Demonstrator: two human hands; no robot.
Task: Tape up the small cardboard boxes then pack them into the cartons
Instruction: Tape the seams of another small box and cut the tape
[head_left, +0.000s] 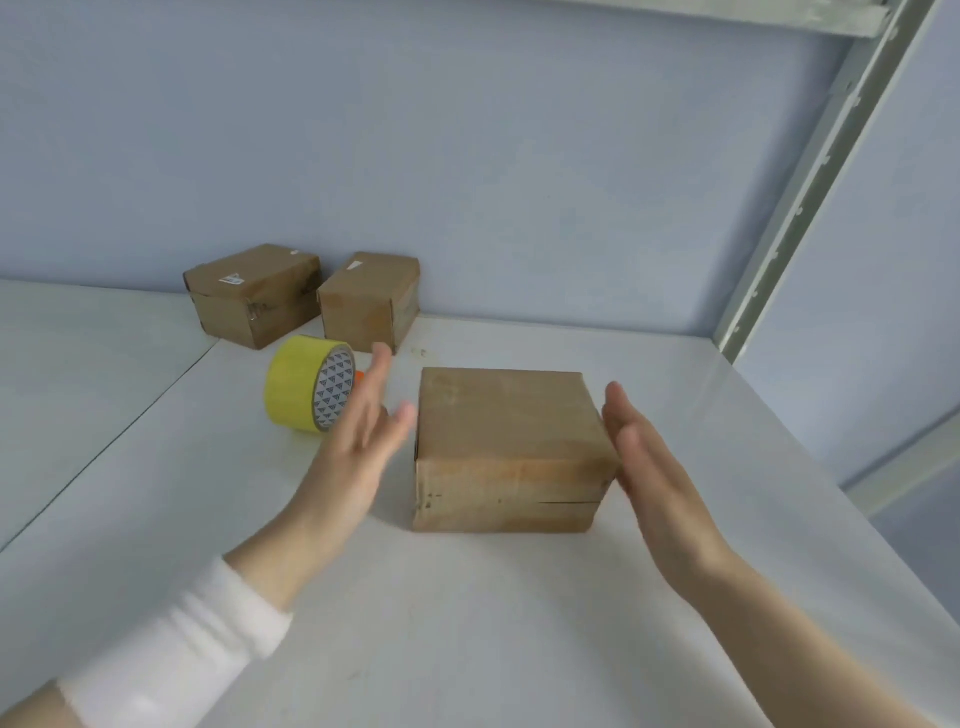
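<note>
I see my hands flat and spread: the cardboard box (506, 447) sits between left hand (358, 447) and right hand (652, 467), which possibly touches it; yellow tape roll (306, 384) lies beyond the left.

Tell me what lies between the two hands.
Only the near box, standing on the table between the left hand and the right hand, as the head view shows.

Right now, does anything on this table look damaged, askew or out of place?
Mildly. The left back box has scuffed, crumpled corners and sits skewed to the right back box. The near box shows a dark gap low on its front. The yellow tape roll stands on edge.
</note>
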